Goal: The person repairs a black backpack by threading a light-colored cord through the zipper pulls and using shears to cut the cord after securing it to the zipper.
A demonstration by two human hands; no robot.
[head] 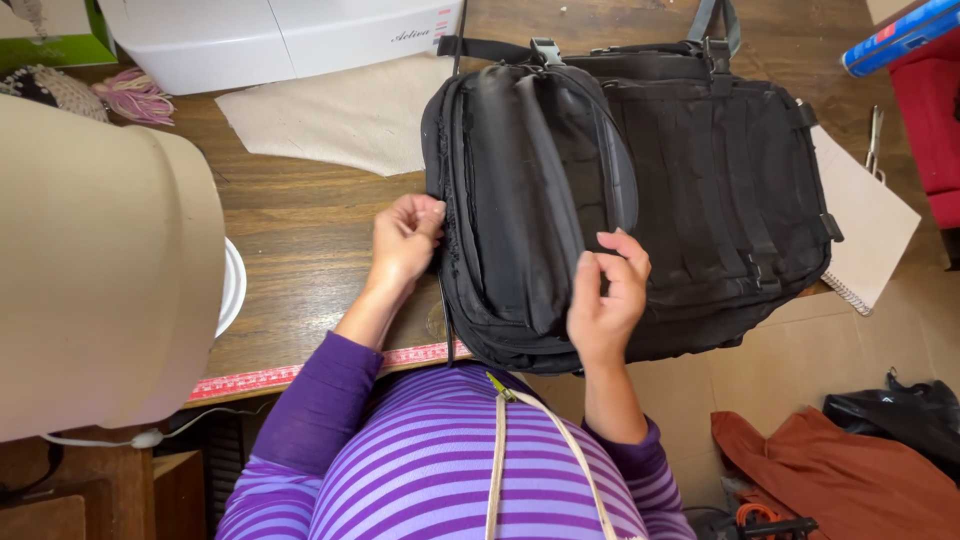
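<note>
Setting: wooden bench (pixel 300 230), sewing machine (pixel 270 35) at the back, cloth piece (pixel 340 115) beside it.
Bag: black backpack (pixel 700 180) lies flat, overhanging the bench's near edge.
Left hand (pixel 405 240): pinched shut on the backpack's zipper edge.
Right hand (pixel 608 295): fingers closed on the front pocket seam.
Technique: judged best to keep the seam taut between both hands.
Relation: backpack lies directly under and between both hands.

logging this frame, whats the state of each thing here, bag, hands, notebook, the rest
black backpack: lying flat on the wooden table, front pocket flap lifted
left hand: pinching the bag's left edge
right hand: pinching the flap's edge
spiral notebook: closed, partly under the bag
white sewing machine: lying idle behind
beige fabric piece: lying flat
</note>
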